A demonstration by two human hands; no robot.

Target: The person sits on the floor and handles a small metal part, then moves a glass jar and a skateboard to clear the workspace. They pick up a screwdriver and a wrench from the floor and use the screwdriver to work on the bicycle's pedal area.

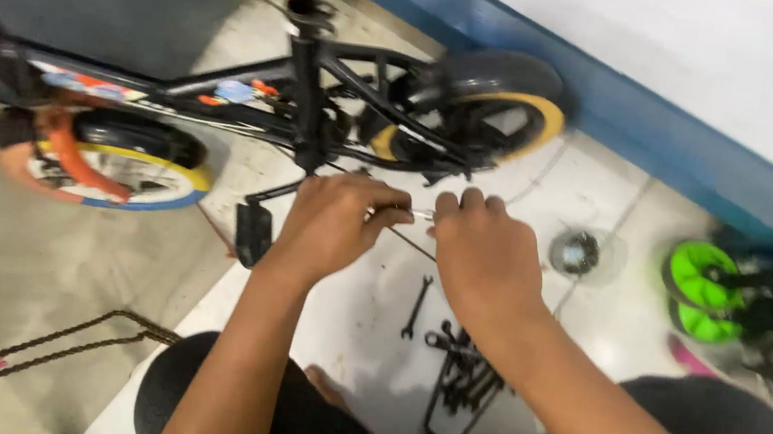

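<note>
Bicycle (321,109), small and black, lies on the floor across upper left of frame. My left hand (331,225) and right hand (486,255) meet at centre, both pinched closed on a thin metal rod (422,215). Colourful stickers (239,90) mark the frame tube. Wrenches (456,366) lie below centre; green wheel (700,288) far right.

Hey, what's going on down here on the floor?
A person sits on the floor with a small black child's bicycle lying just in front of them. Both hands are close together below its frame: the left hand and the right hand pinch a thin metal piece between their fingertips; what it is exactly is too blurred to tell. Several wrenches lie on the floor between the knees, a loose chain lies to the left, and a green wheel sits to the right.
</note>
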